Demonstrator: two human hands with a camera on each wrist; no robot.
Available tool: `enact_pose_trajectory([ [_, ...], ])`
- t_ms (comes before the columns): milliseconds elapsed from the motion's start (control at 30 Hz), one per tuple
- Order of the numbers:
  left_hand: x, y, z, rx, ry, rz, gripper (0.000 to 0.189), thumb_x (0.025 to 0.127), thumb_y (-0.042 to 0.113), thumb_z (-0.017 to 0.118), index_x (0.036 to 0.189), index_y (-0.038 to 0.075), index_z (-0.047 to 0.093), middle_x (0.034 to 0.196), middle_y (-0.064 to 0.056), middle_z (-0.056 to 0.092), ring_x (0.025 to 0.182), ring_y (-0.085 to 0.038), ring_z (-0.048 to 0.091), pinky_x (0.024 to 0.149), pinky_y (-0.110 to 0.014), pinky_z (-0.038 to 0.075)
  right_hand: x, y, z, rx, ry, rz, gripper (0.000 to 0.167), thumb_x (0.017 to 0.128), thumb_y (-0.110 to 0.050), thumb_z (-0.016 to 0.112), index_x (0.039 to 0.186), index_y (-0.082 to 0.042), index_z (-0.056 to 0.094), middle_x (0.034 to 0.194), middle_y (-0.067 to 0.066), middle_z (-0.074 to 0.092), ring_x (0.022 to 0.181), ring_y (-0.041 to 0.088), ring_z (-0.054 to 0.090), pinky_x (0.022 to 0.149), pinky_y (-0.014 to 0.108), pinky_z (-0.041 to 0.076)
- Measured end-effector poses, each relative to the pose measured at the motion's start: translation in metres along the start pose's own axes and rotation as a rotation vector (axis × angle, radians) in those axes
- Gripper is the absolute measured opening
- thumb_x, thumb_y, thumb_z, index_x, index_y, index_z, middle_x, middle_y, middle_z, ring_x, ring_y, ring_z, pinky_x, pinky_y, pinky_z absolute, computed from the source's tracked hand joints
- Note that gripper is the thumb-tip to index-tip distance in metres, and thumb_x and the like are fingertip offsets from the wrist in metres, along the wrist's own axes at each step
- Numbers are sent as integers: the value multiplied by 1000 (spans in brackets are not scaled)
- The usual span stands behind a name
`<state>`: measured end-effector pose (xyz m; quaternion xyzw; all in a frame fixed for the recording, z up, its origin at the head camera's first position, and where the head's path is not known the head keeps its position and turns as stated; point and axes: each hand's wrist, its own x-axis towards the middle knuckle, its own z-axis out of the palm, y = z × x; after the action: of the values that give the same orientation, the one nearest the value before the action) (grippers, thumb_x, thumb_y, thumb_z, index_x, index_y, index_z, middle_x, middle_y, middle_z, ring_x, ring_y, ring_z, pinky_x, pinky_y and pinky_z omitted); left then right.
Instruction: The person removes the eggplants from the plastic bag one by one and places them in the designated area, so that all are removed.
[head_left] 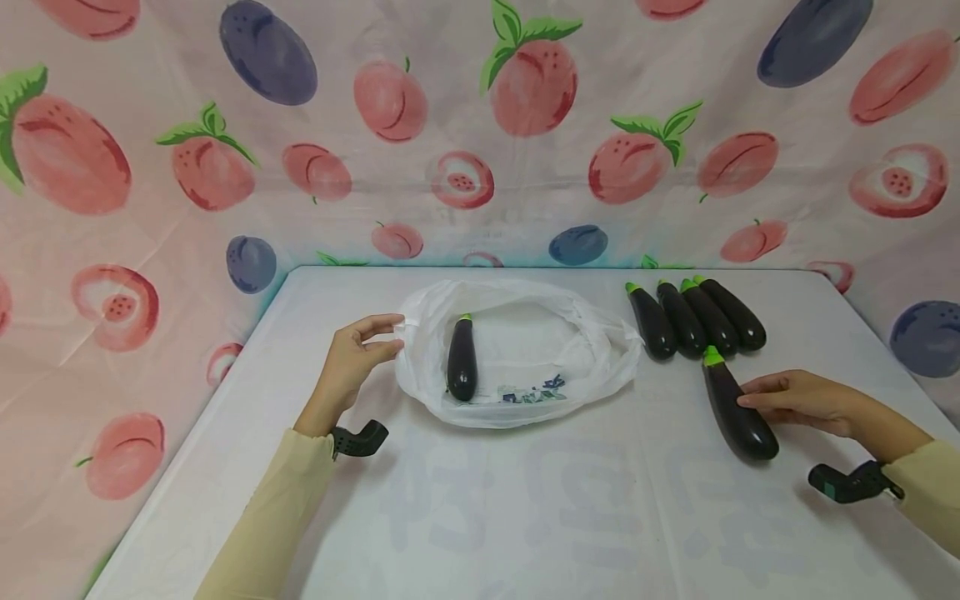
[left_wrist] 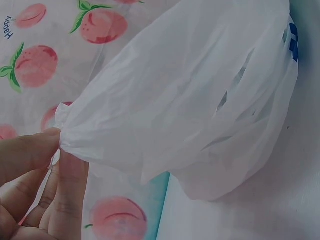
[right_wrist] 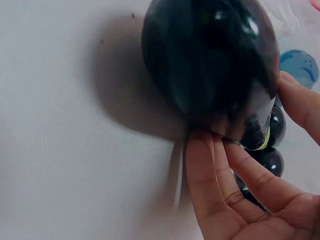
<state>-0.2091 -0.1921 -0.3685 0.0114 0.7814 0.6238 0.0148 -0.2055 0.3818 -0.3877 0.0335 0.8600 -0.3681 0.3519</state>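
A white plastic bag (head_left: 517,417) lies with its mouth spread wide on the table, and one dark eggplant (head_left: 462,360) with a green stem end rests inside it. My left hand (head_left: 352,358) pinches the bag's left rim between thumb and fingers; the left wrist view shows the gathered plastic (left_wrist: 75,135) at the fingertips. On the right, my right hand (head_left: 802,402) grips another eggplant (head_left: 735,408) around its body, thumb on one side and fingers on the other. In the right wrist view that eggplant's rounded end (right_wrist: 210,55) fills the top.
Several more eggplants (head_left: 682,321) lie side by side at the back right, right of the bag. A white cloth covers the table (head_left: 480,517). Behind it hangs a fruit-patterned curtain (head_left: 540,167). A black wrist camera (head_left: 360,438) is strapped to each wrist.
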Motion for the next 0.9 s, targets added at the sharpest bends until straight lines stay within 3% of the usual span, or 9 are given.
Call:
enact_pose_trajectory([
  [367,1,-1,0,4,1,4,41,86,6,66,126,1,56,120,-13,54,79,-1,65,77,-18,54,-1,1,-3,7,3,-19,72,95,-35,55,135,19,30,128,27,53,105,16,60,93,40,51],
  [667,1,-2,0,6,0,1,41,86,6,66,126,2,56,121,-14,54,80,-1,65,77,-18,54,1,5,-7,-8,-1,-67,69,96,-34,53,137,17,30,133,29,49,108,20,61,93,39,52],
  [900,1,-2,0,6,0,1,41,86,6,66,126,2,56,121,-14,54,81,-1,65,77,-18,54,1,5,-11,-21,57,-96,69,95,-36,53,138,14,32,131,26,53,107,19,63,93,42,51],
])
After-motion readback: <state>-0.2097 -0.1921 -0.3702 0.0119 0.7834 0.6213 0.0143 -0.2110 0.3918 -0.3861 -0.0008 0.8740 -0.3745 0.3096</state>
